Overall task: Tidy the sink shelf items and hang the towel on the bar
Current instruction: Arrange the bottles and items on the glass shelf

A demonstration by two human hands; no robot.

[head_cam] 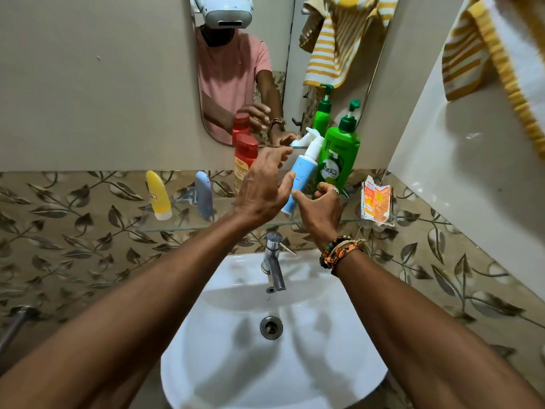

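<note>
shelf (177, 224) left end sitting open | green bottle (339, 154), blue bottle (300, 175), red bottle (244, 160) crowding frame centre | sachet (376, 203) blocking right end

On the glass shelf (165, 224) above the sink (274, 364), two tubes (158, 196) stood toward the left end, a capped bottle (244, 160) mid-shelf, then two pump bottles (300, 172) side by side, a sachet (376, 203) at the right end; the towel (495, 60) hung upper right
</note>
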